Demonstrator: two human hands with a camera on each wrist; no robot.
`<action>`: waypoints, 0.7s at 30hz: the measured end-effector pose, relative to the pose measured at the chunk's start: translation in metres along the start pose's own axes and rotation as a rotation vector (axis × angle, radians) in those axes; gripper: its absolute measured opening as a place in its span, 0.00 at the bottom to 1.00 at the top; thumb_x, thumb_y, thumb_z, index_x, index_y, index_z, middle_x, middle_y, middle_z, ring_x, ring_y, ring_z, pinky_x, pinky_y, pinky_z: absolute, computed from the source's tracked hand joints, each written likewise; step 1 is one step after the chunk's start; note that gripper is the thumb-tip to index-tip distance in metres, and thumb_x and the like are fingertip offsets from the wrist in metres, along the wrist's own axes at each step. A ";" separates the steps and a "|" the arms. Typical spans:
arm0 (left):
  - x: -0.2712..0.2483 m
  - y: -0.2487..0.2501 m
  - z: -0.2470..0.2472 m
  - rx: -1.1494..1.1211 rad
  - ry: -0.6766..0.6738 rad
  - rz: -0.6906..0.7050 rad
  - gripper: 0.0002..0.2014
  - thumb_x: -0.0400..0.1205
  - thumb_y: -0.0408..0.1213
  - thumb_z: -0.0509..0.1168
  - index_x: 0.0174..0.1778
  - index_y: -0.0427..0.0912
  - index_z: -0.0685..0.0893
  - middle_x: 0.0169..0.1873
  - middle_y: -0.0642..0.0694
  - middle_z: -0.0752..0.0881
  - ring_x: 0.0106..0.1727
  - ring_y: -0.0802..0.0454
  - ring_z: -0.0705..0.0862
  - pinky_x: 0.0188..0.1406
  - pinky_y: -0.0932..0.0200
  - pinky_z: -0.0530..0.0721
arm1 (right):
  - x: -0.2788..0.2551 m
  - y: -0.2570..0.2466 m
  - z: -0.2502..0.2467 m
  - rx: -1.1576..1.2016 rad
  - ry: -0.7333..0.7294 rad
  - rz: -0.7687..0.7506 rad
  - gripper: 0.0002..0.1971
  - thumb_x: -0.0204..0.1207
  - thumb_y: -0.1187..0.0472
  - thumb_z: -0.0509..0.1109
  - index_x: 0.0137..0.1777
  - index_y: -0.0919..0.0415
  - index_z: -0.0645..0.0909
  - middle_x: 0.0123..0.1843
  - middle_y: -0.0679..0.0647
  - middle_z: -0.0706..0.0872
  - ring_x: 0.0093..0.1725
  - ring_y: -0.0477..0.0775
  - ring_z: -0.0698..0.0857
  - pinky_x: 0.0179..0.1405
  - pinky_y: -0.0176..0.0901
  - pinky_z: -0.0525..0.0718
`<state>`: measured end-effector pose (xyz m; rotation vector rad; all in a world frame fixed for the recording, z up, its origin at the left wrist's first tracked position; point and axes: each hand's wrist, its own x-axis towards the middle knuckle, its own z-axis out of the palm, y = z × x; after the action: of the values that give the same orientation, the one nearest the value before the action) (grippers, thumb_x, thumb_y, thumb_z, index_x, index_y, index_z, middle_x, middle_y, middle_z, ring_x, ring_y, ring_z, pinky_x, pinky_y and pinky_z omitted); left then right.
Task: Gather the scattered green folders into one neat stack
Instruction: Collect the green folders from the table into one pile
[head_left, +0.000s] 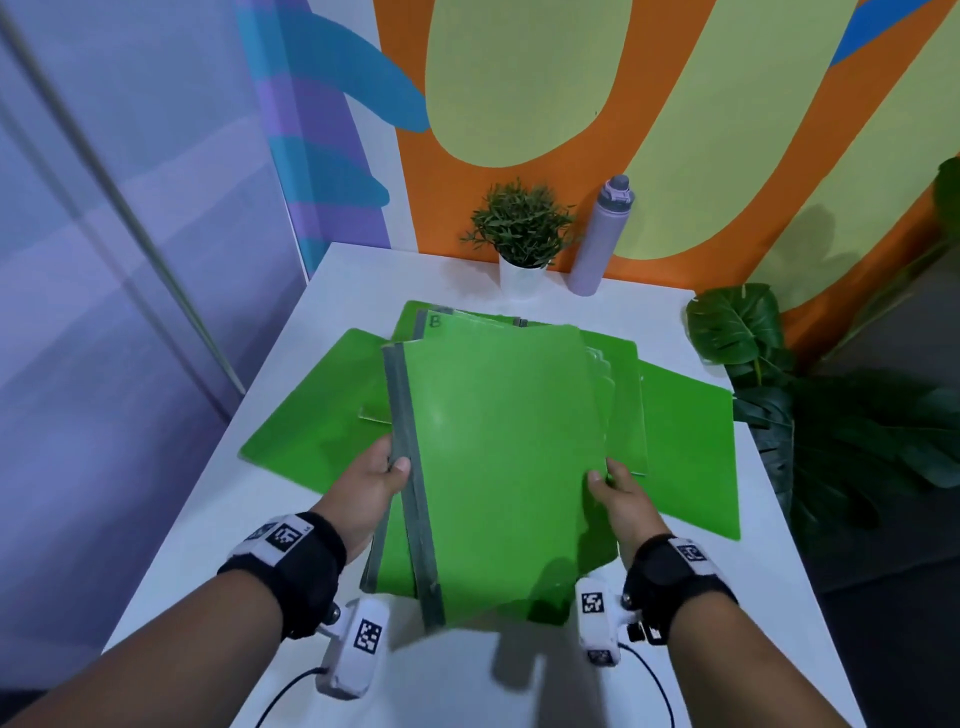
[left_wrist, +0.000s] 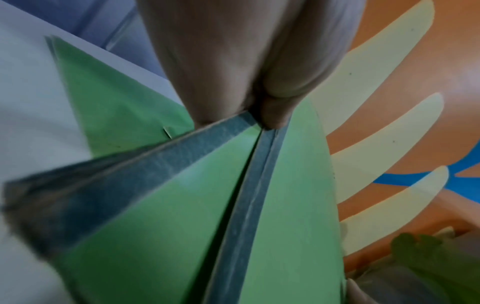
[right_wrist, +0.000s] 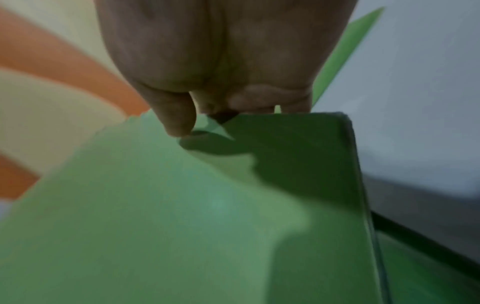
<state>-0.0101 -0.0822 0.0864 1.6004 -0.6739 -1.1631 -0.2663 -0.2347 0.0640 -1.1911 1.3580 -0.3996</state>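
Observation:
I hold a green folder (head_left: 498, 447) with a grey taped spine by its two long sides, raised and tilted over the table. My left hand (head_left: 379, 478) grips the spine side, thumb on top; in the left wrist view the left hand (left_wrist: 259, 107) pinches the grey spine (left_wrist: 249, 185). My right hand (head_left: 613, 488) grips the right edge, thumb on top of the folder (right_wrist: 182, 205), as the right hand (right_wrist: 197, 115) shows close up. Beneath lie more green folders, fanned: one to the left (head_left: 317, 410), one to the right (head_left: 685, 447), others behind (head_left: 467, 319).
The white table (head_left: 332, 280) stands against a painted wall. A small potted plant (head_left: 519, 228) and a lilac bottle (head_left: 597, 239) stand at its far edge. A large leafy plant (head_left: 810, 405) sits off the right side. A glass partition is on the left.

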 end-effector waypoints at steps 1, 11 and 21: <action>0.003 -0.004 0.001 0.036 -0.008 -0.006 0.20 0.87 0.42 0.54 0.75 0.42 0.70 0.71 0.48 0.77 0.75 0.53 0.71 0.79 0.49 0.63 | 0.002 0.006 -0.006 0.044 0.025 0.022 0.28 0.81 0.57 0.64 0.80 0.52 0.60 0.82 0.58 0.64 0.80 0.63 0.64 0.78 0.66 0.61; 0.029 -0.048 0.016 0.712 -0.105 -0.114 0.25 0.89 0.41 0.50 0.84 0.43 0.57 0.84 0.44 0.57 0.84 0.46 0.57 0.81 0.51 0.56 | 0.008 0.025 -0.028 0.033 0.269 0.043 0.21 0.82 0.70 0.59 0.75 0.60 0.69 0.72 0.60 0.75 0.68 0.60 0.74 0.73 0.61 0.66; 0.003 -0.096 -0.023 1.387 -0.135 -0.283 0.25 0.83 0.44 0.54 0.79 0.55 0.65 0.59 0.48 0.78 0.58 0.47 0.79 0.67 0.38 0.76 | 0.018 0.041 -0.039 0.047 0.377 0.119 0.23 0.82 0.68 0.58 0.78 0.62 0.67 0.79 0.62 0.70 0.76 0.65 0.69 0.75 0.58 0.65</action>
<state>0.0011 -0.0426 -0.0038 2.8217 -1.5784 -1.0005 -0.3121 -0.2484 0.0293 -1.0221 1.7241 -0.5878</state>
